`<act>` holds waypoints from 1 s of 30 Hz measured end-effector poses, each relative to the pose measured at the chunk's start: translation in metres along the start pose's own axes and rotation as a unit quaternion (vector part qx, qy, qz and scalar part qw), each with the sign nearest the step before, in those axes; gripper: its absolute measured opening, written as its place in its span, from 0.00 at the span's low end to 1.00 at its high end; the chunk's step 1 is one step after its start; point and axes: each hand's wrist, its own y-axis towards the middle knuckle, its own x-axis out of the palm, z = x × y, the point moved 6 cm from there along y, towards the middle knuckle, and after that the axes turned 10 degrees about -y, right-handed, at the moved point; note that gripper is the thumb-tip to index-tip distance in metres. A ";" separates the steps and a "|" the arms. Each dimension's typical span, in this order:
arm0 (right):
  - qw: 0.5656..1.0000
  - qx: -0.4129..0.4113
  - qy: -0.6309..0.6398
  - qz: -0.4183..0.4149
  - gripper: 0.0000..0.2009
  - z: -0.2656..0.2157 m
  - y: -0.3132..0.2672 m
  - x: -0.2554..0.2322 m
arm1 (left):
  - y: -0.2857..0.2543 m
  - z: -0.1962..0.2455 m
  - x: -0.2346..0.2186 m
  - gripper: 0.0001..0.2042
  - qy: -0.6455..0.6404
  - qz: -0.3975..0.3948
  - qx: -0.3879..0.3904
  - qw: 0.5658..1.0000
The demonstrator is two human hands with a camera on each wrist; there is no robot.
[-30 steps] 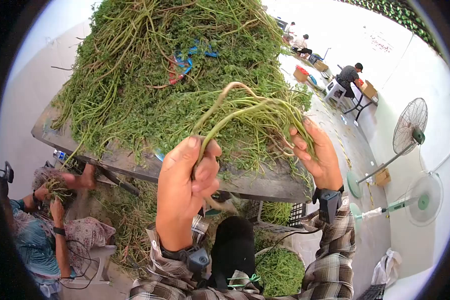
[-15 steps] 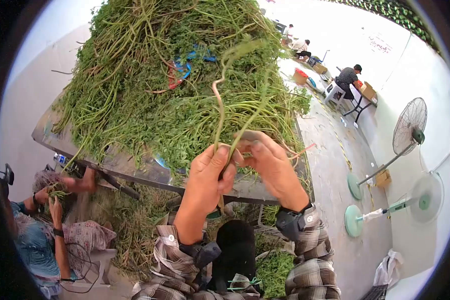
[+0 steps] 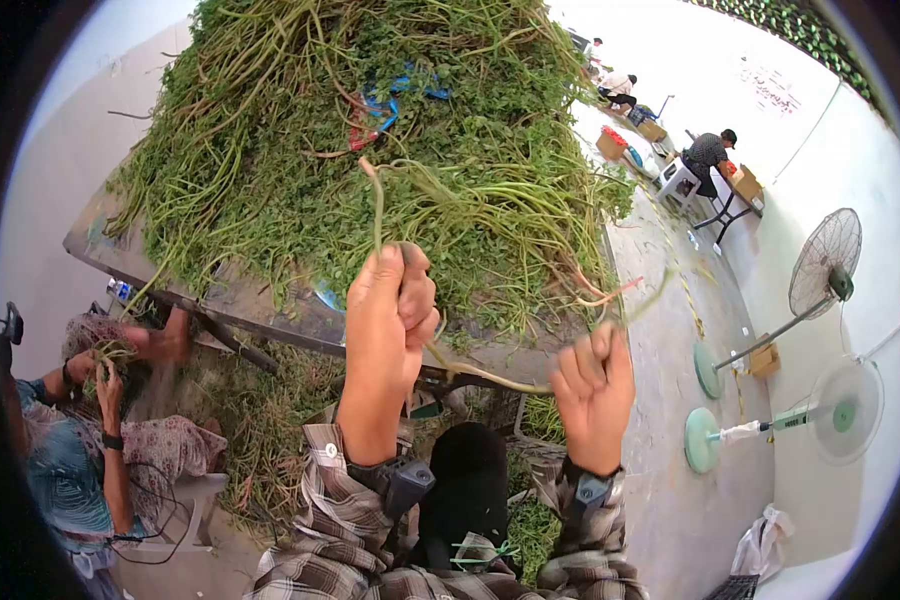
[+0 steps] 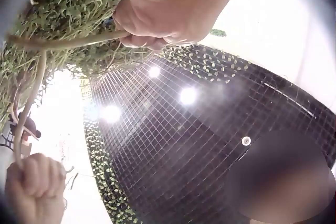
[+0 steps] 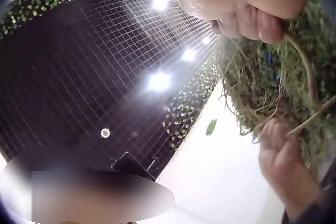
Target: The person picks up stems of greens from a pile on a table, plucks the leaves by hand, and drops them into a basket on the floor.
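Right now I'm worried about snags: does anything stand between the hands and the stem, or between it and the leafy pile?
Nothing visible: the left hand and right hand both grip the stem, and I see no obstacle between it and the leafy pile beyond.

Plaid cloth sleeves (image 3: pixel 340 510), wrinkled white plastic bag (image 3: pixel 763 543), matt brown cardboard box (image 3: pixel 746 186), smooth pale wall (image 3: pixel 840 200)

No words, brands or numbers could be read. Small reddish writing (image 3: pixel 770 88) stood on the wall (image 3: pixel 838 150) toward two o'clock in the head view, and a mark on the wrist device (image 3: pixel 590 490) toward five o'clock; both were illegible.
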 end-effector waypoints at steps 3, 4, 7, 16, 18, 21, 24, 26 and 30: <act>0.995 -0.015 -0.026 0.092 0.14 0.005 -0.037 -0.044 | -0.001 0.005 -0.002 0.12 -0.027 -0.019 -0.011 0.999; 0.990 -0.026 -0.056 0.128 0.14 0.004 -0.051 -0.058 | -0.004 0.003 0.002 0.12 -0.014 -0.004 -0.023 1.000; 0.943 -0.062 -0.127 0.303 0.14 -0.009 -0.096 -0.113 | -0.002 0.014 -0.001 0.12 0.015 -0.011 0.050 0.999; 0.937 -0.094 -0.150 0.301 0.13 -0.034 -0.124 -0.132 | -0.014 -0.017 0.019 0.14 0.146 -0.093 0.060 0.983; 0.940 -0.085 -0.171 0.284 0.11 -0.034 -0.109 -0.110 | -0.022 -0.032 0.028 0.14 0.176 -0.105 0.056 0.977; 0.938 -0.062 -0.242 0.240 0.09 -0.038 -0.080 -0.078 | -0.034 -0.055 0.037 0.14 0.214 -0.143 0.044 0.965; 0.927 -0.077 -0.317 0.187 0.12 -0.047 -0.053 -0.046 | -0.049 -0.082 0.046 0.13 0.292 -0.186 -0.007 0.938; 0.913 -0.086 -0.354 0.182 0.13 -0.056 -0.035 -0.030 | -0.056 -0.096 0.047 0.13 0.324 -0.221 0.004 0.920; 0.922 -0.083 -0.367 0.091 0.14 -0.068 -0.006 0.000 | -0.067 -0.111 0.053 0.11 0.386 -0.287 -0.016 0.877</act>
